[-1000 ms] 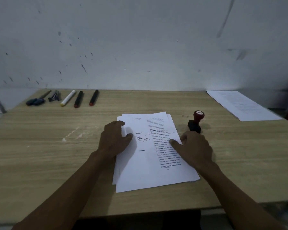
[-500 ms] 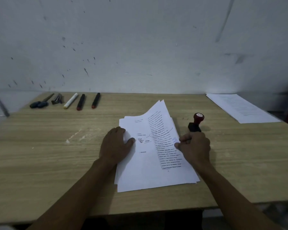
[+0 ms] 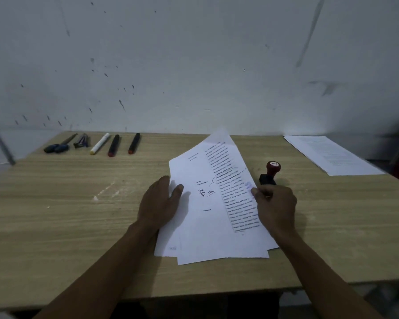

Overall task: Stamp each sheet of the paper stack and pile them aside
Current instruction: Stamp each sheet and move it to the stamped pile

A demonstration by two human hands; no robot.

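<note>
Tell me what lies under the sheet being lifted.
Under the lifted top sheet, pinched by the right hand, lies the rest of the paper stack, pressed by the left hand. Only its edges show; the next page's face is covered.

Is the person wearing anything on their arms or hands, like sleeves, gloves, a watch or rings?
No. Both forearms are bare right down to the bottom of the picture, with no sleeves showing. The left hand and the right hand have no gloves, and no watch, bracelet or ring shows on the wrists or fingers. The light is dim, so something very small could be missed.
</note>
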